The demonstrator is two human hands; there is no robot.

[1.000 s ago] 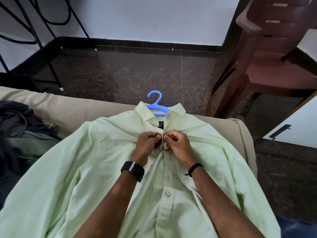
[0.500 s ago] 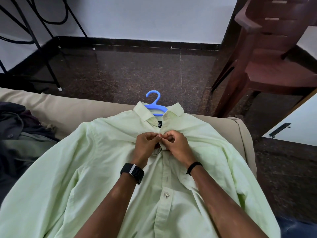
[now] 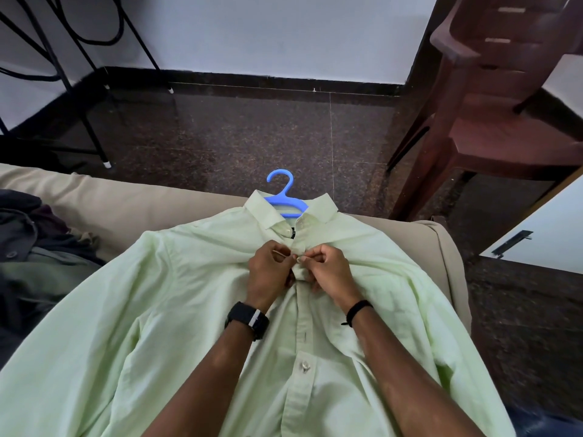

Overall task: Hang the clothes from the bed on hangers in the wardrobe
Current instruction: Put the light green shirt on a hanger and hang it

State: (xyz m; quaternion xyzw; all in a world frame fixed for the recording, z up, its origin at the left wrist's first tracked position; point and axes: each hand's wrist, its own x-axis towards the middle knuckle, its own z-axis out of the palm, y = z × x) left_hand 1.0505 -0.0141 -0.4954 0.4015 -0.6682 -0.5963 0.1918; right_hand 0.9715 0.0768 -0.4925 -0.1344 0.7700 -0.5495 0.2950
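Just below the blue hanger (image 3: 285, 198), both hands had parted slightly since a moment before: left hand (image 3: 269, 272) and right hand (image 3: 328, 269) pinching the green shirt (image 3: 176, 304)'s placket on the bed (image 3: 126, 206), button nearly through

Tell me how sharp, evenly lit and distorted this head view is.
Head view: the shirt and both hands are sharp; soft, even light, faint shadows under the forearms; dull reflections on the polished floor; wide-angle bending curves the bed edge and tilts the chair.

Hanger (image 3: 285, 198) body under shirt (image 3: 157, 310)
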